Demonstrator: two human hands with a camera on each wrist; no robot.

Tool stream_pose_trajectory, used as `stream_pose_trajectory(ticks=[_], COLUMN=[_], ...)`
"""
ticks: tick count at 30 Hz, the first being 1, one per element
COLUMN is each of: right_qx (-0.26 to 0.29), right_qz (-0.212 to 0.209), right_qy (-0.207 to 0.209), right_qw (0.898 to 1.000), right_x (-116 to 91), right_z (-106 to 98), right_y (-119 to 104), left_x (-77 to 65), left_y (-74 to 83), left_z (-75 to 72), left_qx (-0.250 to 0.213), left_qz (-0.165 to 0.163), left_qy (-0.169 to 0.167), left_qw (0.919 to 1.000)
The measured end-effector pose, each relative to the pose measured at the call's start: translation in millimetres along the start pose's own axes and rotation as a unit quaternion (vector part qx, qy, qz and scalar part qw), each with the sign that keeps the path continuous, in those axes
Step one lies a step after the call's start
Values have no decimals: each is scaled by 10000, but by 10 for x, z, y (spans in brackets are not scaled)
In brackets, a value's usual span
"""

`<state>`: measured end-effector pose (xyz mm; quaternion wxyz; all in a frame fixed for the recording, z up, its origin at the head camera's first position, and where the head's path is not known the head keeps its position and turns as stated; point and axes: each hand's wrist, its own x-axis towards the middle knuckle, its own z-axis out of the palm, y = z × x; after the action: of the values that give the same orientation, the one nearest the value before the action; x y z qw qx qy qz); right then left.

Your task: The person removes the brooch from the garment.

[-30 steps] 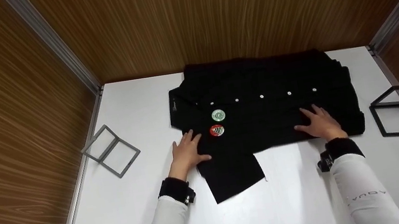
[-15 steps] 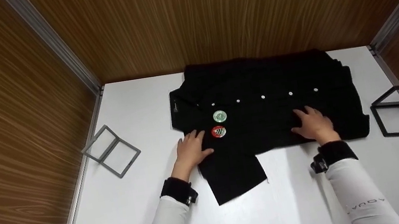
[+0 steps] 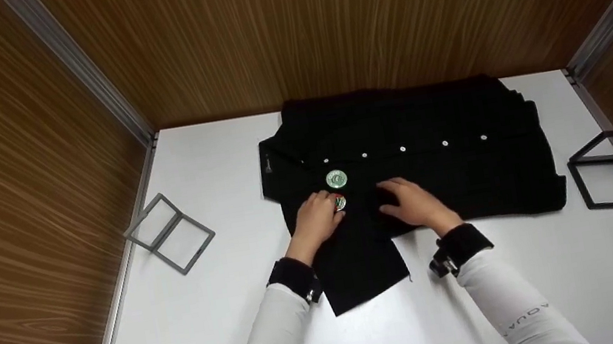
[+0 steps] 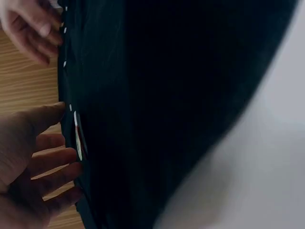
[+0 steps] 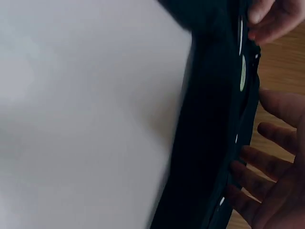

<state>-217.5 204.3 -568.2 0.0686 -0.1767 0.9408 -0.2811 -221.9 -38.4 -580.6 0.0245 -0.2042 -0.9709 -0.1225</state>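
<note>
A black short-sleeved button-up shirt (image 3: pixel 445 113) lies spread on the white table, collar to the left, white buttons along its middle. Two round pin badges sit on its chest: a green one (image 3: pixel 336 179) and, just nearer, a red one (image 3: pixel 341 202). My left hand (image 3: pixel 316 219) is over the red badge and partly hides it; its fingers are loosely bent and spread in the left wrist view, with no grip visible. To the right, my right hand (image 3: pixel 415 205) is over the shirt's front panel, fingers apart and relaxed, holding nothing.
A grey hinged double frame (image 3: pixel 170 233) lies at the table's left edge. Near the right edge, a black hinged frame (image 3: pixel 610 184) stands partly open. Wood-grain panels (image 3: pixel 320 22) wall in the back and both sides of the white table (image 3: pixel 207 169).
My left hand has moved right, from the shirt's shoulder onto the red badge. My right hand has come left from the lower front toward the badges. The shirt has barely shifted.
</note>
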Motion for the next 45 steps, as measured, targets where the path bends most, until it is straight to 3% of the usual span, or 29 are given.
stream_pose_trajectory(ticks=[6, 11, 18, 23, 33, 40, 43, 45], right_qx=[423, 555, 758, 774, 725, 762, 746, 723], right_qz=[-441, -332, -186, -165, -158, -246, -258, -288], right_qy=[17, -5, -29, -60, -188, -156, -157, -161], right_qw=[9981, 9979, 9969, 9968, 9971, 9967, 9968, 9968], right_x=[135, 200, 227, 215, 182, 183, 176, 172], right_z=[141, 220, 281, 293, 309, 327, 323, 318], right_y=[-120, -168, -195, -175, -141, -117, -113, -112], left_x=[93, 143, 161, 159, 164, 178, 187, 199], left_y=[47, 78, 87, 98, 106, 87, 59, 32], left_z=[94, 137, 117, 86, 55, 4, -11, -20], left_qx=[233, 390, 276, 171, 255, -378, -924, -1378], left_qz=[-181, -380, -558, -491, -528, -852, -1178, -1446], left_qy=[265, 484, 527, 678, 530, 663, 647, 619], left_qw=[9992, 9973, 9967, 9963, 9969, 9934, 9866, 9779])
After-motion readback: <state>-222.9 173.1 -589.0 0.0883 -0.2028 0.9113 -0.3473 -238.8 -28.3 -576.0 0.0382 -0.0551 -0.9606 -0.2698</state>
